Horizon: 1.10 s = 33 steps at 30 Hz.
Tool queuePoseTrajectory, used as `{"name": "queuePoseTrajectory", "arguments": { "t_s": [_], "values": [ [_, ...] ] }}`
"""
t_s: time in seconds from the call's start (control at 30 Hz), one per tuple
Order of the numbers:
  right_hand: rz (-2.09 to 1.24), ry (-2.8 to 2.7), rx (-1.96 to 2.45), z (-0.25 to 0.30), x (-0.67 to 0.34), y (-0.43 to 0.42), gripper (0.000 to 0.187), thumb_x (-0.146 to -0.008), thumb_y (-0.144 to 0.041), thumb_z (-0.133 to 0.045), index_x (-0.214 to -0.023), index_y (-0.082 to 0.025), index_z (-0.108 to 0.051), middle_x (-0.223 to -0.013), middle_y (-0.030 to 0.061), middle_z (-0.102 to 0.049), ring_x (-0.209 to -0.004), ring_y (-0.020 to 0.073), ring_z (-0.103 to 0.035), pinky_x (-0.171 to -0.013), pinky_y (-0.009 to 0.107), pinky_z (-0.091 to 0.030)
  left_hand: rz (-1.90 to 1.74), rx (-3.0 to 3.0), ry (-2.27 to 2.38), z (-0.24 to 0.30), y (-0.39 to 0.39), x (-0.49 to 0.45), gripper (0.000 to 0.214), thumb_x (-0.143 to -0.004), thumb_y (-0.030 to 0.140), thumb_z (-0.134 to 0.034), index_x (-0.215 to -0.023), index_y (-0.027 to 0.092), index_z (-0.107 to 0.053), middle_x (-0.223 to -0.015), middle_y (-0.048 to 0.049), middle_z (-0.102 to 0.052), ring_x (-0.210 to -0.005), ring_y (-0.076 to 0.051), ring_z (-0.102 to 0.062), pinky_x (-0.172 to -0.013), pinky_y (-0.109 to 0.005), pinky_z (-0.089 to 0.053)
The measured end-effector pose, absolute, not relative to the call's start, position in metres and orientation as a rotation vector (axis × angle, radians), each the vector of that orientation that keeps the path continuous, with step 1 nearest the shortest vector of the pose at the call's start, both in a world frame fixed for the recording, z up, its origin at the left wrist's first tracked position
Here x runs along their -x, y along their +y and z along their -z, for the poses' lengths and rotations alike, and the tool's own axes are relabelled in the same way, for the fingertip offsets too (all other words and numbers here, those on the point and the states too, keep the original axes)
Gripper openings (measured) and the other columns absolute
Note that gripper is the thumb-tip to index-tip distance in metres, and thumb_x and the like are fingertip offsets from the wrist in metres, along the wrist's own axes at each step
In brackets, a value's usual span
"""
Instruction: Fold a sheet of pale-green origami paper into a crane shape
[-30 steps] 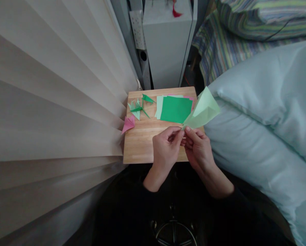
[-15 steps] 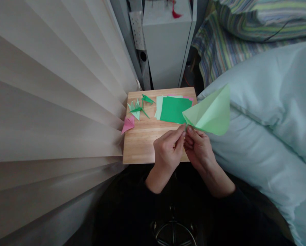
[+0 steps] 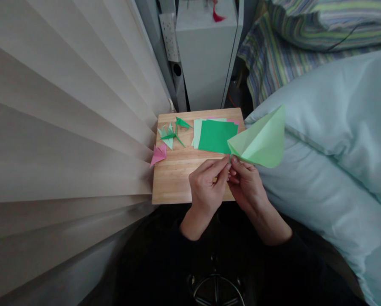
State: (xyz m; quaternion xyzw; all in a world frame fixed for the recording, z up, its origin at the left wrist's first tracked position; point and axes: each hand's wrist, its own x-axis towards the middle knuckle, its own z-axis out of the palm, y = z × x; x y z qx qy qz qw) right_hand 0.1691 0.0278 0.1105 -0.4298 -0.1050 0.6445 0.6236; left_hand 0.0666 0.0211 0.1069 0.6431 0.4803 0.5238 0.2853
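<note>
Pale-green plain paper (image 3: 262,138) is pinched by left hand (image 3: 208,182) and right hand (image 3: 249,185).

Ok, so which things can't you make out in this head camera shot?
Held paper: its pinched tip; head view, hidden by the fingers.
Pale sheets: most of their surface and their number; head view, covered by the dark green sheet.
Red tassel: its upper end; head view, cut off by the top edge.
Metal ring: its lower part; head view, cut off by the bottom edge.
</note>
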Motion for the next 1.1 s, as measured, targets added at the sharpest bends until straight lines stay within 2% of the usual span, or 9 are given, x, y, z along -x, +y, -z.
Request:
{"name": "queuePoseTrajectory", "arguments": {
  "t_s": [0.13,0.33,0.47,0.6,0.7,0.83,1.1],
  "values": [
    [-1.473,-0.279,0.981,-0.105,-0.169,0.027,0.044,-0.058,-0.04,-0.099,-0.055,-0.02,-0.06,-0.051,-0.0077,-0.048,-0.045,0.0031,-0.037,-0.04,0.017,-0.034,-1.404,-1.692,1.273,-0.106,0.02,-0.067,0.02,-0.096,0.022,-0.07,-0.113,0.02,-0.081,-0.095,-0.0066,-0.081,-0.076,-0.014,-0.075,-0.072,-0.026,-0.064],
    [-1.491,-0.301,1.004,-0.099,-0.171,0.026,0.046,-0.06,-0.04,-0.097,-0.056,-0.019,-0.057,-0.053,-0.0078,-0.046,-0.046,0.0032,-0.035,-0.038,0.017,-0.028,-1.381,-1.602,1.264,-0.108,0.02,-0.068,0.02,-0.097,0.022,-0.069,-0.11,0.017,-0.082,-0.082,-0.0055,-0.076,-0.069,-0.012,-0.071,-0.062,-0.022,-0.059],
    [-1.513,-0.355,1.0,-0.1,-0.173,0.026,0.048,-0.066,-0.043,-0.094,-0.055,-0.02,-0.053,-0.052,-0.0077,-0.042,-0.047,0.0048,-0.035,-0.04,0.019,-0.031,-1.348,-1.594,1.315,-0.11,0.019,-0.069,0.023,-0.098,0.024,-0.067,-0.116,0.015,-0.08,-0.094,-0.009,-0.079,-0.079,-0.015,-0.074,-0.069,-0.025,-0.061],
    [-1.546,-0.27,0.992,-0.104,-0.172,0.025,0.047,-0.06,-0.042,-0.098,-0.056,-0.019,-0.057,-0.052,-0.0077,-0.045,-0.047,0.0037,-0.035,-0.04,0.017,-0.03,-1.363,-1.685,1.328,-0.111,0.019,-0.068,0.025,-0.099,0.022,-0.066,-0.119,0.018,-0.079,-0.099,-0.0084,-0.08,-0.086,-0.016,-0.075,-0.079,-0.028,-0.062],
    [-1.563,-0.199,0.975,-0.104,-0.17,0.025,0.049,-0.056,-0.041,-0.1,-0.053,-0.018,-0.057,-0.051,-0.0075,-0.046,-0.047,0.0029,-0.036,-0.04,0.016,-0.029,-1.373,-1.738,1.325,-0.11,0.021,-0.066,0.022,-0.099,0.022,-0.066,-0.116,0.02,-0.08,-0.096,-0.0068,-0.079,-0.083,-0.015,-0.074,-0.076,-0.026,-0.062],
    [-1.588,-0.162,0.971,-0.103,-0.169,0.026,0.046,-0.053,-0.037,-0.101,-0.054,-0.017,-0.059,-0.05,-0.0079,-0.046,-0.047,0.0026,-0.038,-0.04,0.016,-0.031,-1.335,-1.763,1.327,-0.107,0.023,-0.064,0.023,-0.099,0.019,-0.065,-0.116,0.017,-0.08,-0.09,-0.0067,-0.076,-0.078,-0.014,-0.072,-0.072,-0.025,-0.06],
    [-1.587,-0.129,0.951,-0.105,-0.167,0.025,0.053,-0.054,-0.037,-0.102,-0.051,-0.017,-0.053,-0.048,-0.0094,-0.044,-0.046,0.0015,-0.036,-0.043,0.015,-0.037,-1.312,-1.663,1.34,-0.107,0.019,-0.065,0.026,-0.098,0.02,-0.067,-0.122,0.02,-0.078,-0.085,-0.0045,-0.073,-0.074,-0.013,-0.068,-0.069,-0.026,-0.058]
  ]
}}
